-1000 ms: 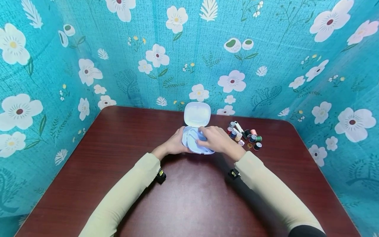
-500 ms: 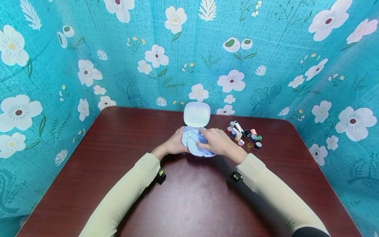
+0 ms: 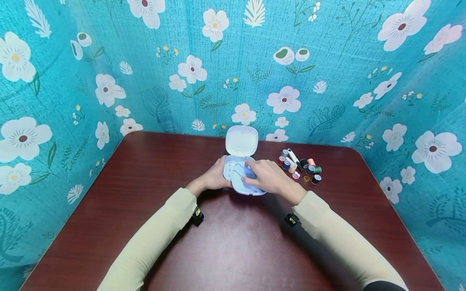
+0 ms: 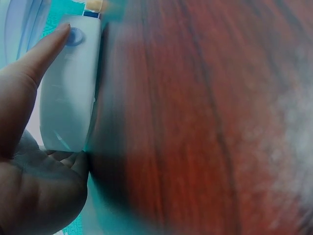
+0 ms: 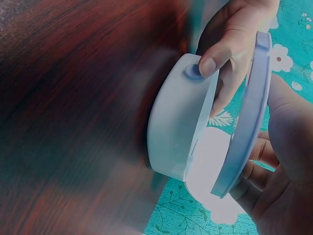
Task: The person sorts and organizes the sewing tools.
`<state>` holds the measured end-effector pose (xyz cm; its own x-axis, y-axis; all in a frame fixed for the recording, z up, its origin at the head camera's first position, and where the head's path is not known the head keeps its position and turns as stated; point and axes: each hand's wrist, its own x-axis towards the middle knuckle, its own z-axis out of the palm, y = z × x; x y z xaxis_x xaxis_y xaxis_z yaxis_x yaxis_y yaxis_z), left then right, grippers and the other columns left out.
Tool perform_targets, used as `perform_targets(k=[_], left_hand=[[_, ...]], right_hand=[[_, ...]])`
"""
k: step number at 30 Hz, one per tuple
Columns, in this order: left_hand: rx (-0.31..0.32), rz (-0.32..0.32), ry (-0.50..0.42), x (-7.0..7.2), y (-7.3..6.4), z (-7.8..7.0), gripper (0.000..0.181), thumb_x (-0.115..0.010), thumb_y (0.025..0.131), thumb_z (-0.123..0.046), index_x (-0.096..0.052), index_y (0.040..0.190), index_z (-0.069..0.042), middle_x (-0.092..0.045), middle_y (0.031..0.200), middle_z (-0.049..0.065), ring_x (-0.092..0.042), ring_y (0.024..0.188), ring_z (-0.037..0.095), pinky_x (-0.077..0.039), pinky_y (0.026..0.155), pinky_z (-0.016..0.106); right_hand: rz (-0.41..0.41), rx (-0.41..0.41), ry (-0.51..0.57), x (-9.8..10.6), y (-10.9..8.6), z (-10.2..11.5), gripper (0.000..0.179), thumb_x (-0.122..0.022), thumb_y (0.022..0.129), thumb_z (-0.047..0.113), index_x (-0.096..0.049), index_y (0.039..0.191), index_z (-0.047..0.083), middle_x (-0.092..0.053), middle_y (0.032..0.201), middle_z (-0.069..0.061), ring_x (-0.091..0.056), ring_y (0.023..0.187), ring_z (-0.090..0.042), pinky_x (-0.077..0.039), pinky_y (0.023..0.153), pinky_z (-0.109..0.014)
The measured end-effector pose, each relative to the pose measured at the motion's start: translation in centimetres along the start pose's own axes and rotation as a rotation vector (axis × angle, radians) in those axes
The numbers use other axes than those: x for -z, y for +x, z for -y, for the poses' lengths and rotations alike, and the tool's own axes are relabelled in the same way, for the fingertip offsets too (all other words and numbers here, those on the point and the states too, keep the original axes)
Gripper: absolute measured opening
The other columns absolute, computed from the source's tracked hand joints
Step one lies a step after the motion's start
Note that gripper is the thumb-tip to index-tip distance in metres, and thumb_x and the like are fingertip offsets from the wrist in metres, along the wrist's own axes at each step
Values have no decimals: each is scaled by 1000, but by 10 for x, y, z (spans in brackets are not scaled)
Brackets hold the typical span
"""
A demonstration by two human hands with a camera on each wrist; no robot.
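A small white-and-lavender hinged plastic box [image 5: 173,122] stands on the table, its lid [image 3: 242,140] raised at the back. My left hand [image 3: 217,176] grips the box's left side, and in the left wrist view its thumb [image 4: 46,51] lies on a round lavender button [image 4: 75,36]. Over the box my right hand [image 3: 268,175] holds a shallow lavender tray [image 5: 250,115] with rounded corners. Seen from the right wrist, that tray stands apart from the box, a gap between them. The fingers on its far side are partly hidden. Beneath the tray, much of the box's inside is covered.
Several thread spools [image 3: 311,169] lie in a cluster right of the box, with a white-handled tool [image 3: 293,155], a small pink-and-white item [image 3: 296,176] and a small amber ring [image 3: 306,178]. A blue flowered curtain borders the brown table [image 3: 160,161] behind and at the sides.
The tray in my right hand has shifted slightly toward me and right, uncovering more of the box's inside at the left. My left hand has kept its hold on the box.
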<state>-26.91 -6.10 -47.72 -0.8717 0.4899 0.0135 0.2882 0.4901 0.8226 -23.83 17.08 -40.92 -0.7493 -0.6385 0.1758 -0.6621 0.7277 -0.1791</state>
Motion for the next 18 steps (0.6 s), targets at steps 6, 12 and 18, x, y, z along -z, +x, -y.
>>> perform_targets(k=[6, 12, 18], left_hand=[[-12, 0, -11, 0, -1, -1, 104, -91, 74, -20, -25, 152, 0, -37, 143, 20, -42, 123, 29, -45, 98, 38], [-13, -1, 12, 0, -1, 1, 102, -88, 74, -20, -26, 152, 1, -40, 141, 21, -41, 123, 28, -44, 99, 39], [-18, -3, 19, 0, 0, 2, 100, -88, 75, -21, -27, 151, 0, -40, 140, 22, -41, 122, 29, -43, 100, 40]], right_hand=[[10, -14, 5, 1, -3, 3, 49, -70, 94, 43, -66, 123, 4, -49, 64, 6, -47, 55, -13, -33, 46, -28], [8, 4, -6, 1, -6, 7, 48, -70, 93, 44, -66, 121, 5, -47, 62, 7, -44, 52, -12, -30, 45, -27], [-13, 20, -44, 1, -9, 10, 47, -70, 93, 45, -67, 119, 6, -47, 62, 8, -42, 51, -12, -28, 44, -27]])
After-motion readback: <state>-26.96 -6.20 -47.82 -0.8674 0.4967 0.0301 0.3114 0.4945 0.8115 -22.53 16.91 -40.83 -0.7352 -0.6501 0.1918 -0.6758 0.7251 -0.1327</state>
